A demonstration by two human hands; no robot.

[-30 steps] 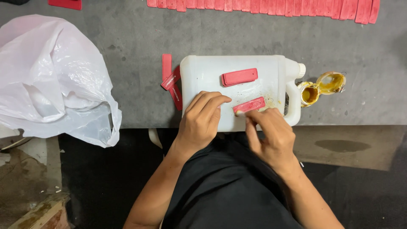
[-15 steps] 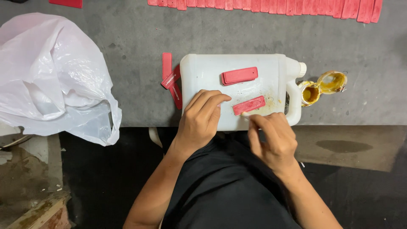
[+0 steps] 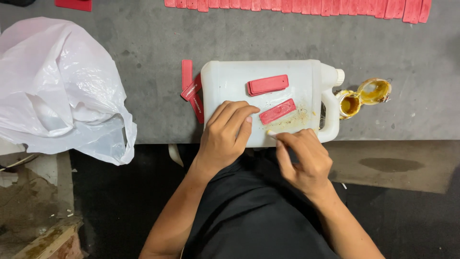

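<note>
On a grey, scuffed bench (image 3: 143, 43), a white plastic jug (image 3: 230, 79) lies flat at the near edge, with a red strip (image 3: 277, 111) on its upper face. The left hand (image 3: 225, 134) rests just beside that strip, fingers loosely curled, holding nothing. The right hand (image 3: 303, 158) pinches a small pale stick (image 3: 272, 134). A second red piece (image 3: 268, 85) lies farther back, open tins (image 3: 364, 96) at the jug's right end, a white bag (image 3: 57, 91) toward the left edge.
</note>
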